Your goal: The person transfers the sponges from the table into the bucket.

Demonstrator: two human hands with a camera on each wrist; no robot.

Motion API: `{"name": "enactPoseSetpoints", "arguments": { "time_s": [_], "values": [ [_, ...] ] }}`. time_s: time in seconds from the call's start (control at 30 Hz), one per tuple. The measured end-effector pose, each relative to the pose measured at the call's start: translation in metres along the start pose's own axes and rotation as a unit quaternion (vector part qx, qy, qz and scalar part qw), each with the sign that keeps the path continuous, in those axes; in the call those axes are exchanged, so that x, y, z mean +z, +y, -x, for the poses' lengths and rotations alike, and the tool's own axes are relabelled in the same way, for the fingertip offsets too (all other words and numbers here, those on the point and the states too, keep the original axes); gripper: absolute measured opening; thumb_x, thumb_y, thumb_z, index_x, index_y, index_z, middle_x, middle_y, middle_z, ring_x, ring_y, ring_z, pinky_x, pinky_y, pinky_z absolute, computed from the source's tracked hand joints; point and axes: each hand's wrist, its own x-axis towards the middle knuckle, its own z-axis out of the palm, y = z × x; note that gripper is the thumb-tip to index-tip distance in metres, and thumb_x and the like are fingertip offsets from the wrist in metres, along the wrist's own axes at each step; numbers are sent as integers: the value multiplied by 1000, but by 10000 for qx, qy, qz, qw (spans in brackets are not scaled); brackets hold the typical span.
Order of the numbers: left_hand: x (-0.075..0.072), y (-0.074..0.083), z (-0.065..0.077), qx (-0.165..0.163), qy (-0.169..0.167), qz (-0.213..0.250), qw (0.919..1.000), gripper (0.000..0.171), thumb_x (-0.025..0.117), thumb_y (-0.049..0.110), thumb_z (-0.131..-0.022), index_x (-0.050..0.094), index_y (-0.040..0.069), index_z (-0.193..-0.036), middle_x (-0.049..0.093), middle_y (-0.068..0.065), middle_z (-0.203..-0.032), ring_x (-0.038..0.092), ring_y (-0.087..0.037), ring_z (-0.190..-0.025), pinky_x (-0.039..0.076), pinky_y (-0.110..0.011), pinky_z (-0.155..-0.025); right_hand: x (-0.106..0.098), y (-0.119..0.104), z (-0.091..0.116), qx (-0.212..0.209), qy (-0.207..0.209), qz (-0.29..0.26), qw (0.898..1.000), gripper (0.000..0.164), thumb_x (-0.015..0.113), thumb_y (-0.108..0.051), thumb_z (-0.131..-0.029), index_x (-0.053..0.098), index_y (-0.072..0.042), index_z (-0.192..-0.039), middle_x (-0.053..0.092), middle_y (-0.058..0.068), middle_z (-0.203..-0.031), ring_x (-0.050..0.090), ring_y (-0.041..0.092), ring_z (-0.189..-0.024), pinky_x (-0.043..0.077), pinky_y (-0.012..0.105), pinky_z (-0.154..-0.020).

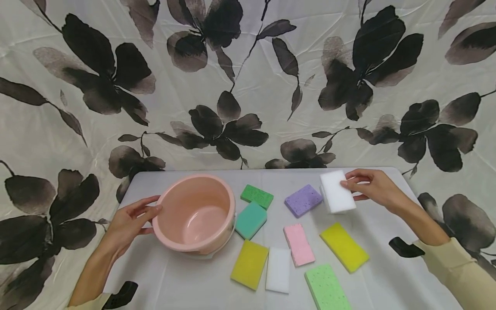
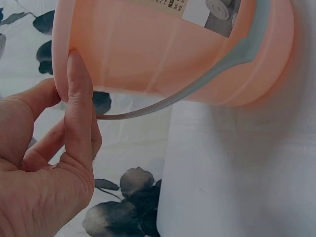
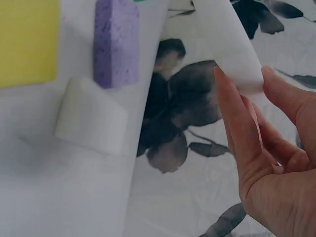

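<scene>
At the left of the head view, my left hand [image 1: 125, 224] pinches the rim of a pink bucket [image 1: 193, 237], thumb on one side and fingers on the other. The left wrist view shows the bucket's pale handle [image 2: 197, 81] hanging along its side and a printed label [image 2: 207, 12]. My right hand [image 1: 373, 187] pinches the edge of a white sponge [image 1: 336, 191], raised above the table's far right part. In the right wrist view a second white sponge [image 3: 91, 118] lies on the table below it, beside a purple sponge [image 3: 116, 44]; the head view mostly hides it.
Between the hands on the white table [image 1: 186, 284] lie several sponges: green [image 1: 257, 196], teal [image 1: 251, 220], yellow [image 1: 249, 265], white [image 1: 277, 270], pink [image 1: 299, 244], another yellow [image 1: 344, 247] and light green [image 1: 327, 287]. A floral cloth [image 1: 248, 64] hangs behind the table's far edge.
</scene>
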Motion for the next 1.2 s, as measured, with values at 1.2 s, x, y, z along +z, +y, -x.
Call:
{"name": "enactPoseSetpoints", "arguments": {
  "time_s": [1.2],
  "values": [
    [1,2,1,-104,25,-190,9998,73,71,41,-98,44,2,-153,67,1,-104,70,-6,-84,62,-30,-75,55,-119,-40,-861,-981,-370,9908,32,78,-21,-94,68,2,-114,71,11,-94,70,23,-86,64,39,-75]
  ]
}}
